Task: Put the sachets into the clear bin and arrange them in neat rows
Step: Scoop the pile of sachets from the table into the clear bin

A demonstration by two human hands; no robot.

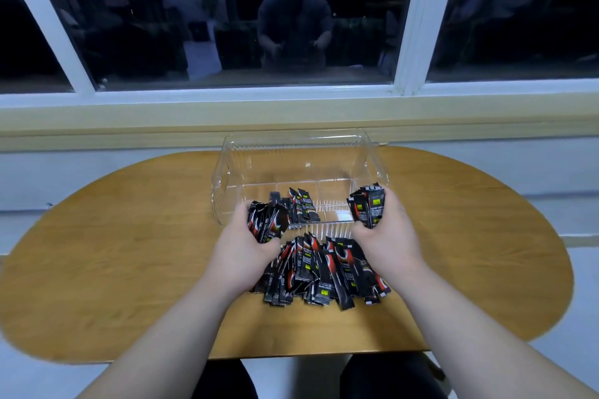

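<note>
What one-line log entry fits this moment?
left hand: grips left sachet bundle; right hand: grips right sachet bundle; clear bin: few sachets inside; sachet pile: on table

Clear bin (293, 152) here: transparent hard plastic, glossy, with fine vertical ribbing along its walls and bright glints on the rim. The sachets (324, 272) are shiny film, slick and slightly crinkled, light sliding off their printed faces. Under them the table (129, 253) shows wood grain, smooth, with a soft satin sheen rather than a mirror shine. Up behind, the window frame (411, 19) looks painted, smooth and semi-gloss. The sill (194, 113) is a pale ledge with a flat, matt finish. And the window glass (146, 26), dark and highly reflective, throws the room back like polished stone
</note>
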